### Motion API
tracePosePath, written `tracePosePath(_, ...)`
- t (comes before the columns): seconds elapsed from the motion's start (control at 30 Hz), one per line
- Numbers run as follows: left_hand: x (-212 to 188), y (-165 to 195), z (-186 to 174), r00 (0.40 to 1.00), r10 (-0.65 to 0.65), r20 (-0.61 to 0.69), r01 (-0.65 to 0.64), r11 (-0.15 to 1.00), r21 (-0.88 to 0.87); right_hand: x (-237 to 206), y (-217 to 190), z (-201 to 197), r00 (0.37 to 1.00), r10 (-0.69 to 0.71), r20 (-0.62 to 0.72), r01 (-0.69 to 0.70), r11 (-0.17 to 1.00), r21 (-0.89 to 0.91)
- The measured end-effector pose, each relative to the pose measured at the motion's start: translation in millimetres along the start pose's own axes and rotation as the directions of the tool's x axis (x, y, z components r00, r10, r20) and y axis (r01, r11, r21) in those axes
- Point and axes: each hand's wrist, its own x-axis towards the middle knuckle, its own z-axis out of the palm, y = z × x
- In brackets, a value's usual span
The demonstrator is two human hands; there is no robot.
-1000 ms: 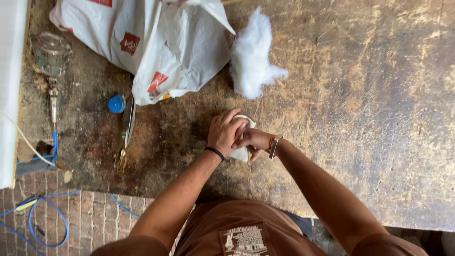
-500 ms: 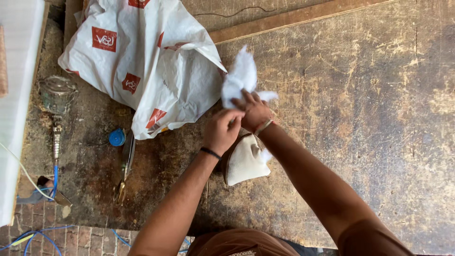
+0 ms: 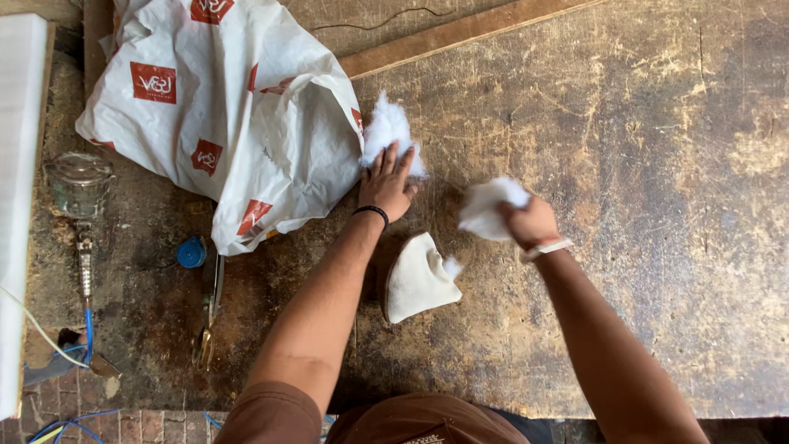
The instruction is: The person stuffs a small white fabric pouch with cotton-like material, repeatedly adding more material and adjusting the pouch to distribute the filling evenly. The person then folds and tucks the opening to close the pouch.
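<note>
At the far left a glass jar (image 3: 78, 182) stands on the worn wooden table (image 3: 641, 164), and near it lie a blue cap (image 3: 191, 252) and scissors (image 3: 209, 312). A white plastic bag (image 3: 222, 115) lies further up. The left hand (image 3: 385, 185) rests with spread fingers on a white stuffing pile (image 3: 388, 127). A small white fabric pouch (image 3: 417, 279) lies between the arms. The right hand (image 3: 530, 222) is closed around a tuft of stuffing (image 3: 486, 207).
</note>
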Motion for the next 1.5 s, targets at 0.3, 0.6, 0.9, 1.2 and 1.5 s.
tracePosePath(0.3, -113.0, 76.3, 34.3, 0.974, 0.000, -0.227, -0.109, 0.879, -0.465, -44.9, 94.2, 2.3, 0.959, 0.019, -0.282, 0.241, 0.464, 0.853)
tracePosePath(0.6, -170.7, 48.6, 48.9, 0.969, -0.205, -0.138, 0.191, 0.976, -0.108, -55.2, 100.5, 22.8, 0.974, -0.171, -0.149, 0.203, 0.362, 0.910)
tracePosePath(0.9, -173.6, 32.3, 37.7, 0.949, -0.283, -0.141, 0.290, 0.956, 0.035, -65.7, 61.0, 37.9, 1.000, 0.002, -0.009, 0.008, 0.305, 0.952)
tracePosePath(1.2, -150.3, -7.1, 85.5, 0.982, -0.177, -0.066, 0.113, 0.832, -0.543, -83.3, 64.2, 123.9, 0.990, -0.123, -0.062, 0.133, 0.729, 0.672)
tracePosePath(1.5, -135.2, -52.4, 107.3, 0.953, -0.184, -0.239, -0.001, 0.791, -0.611, -120.0, 58.7, 140.3, 0.388, -0.883, 0.264, 0.922, 0.374, -0.102)
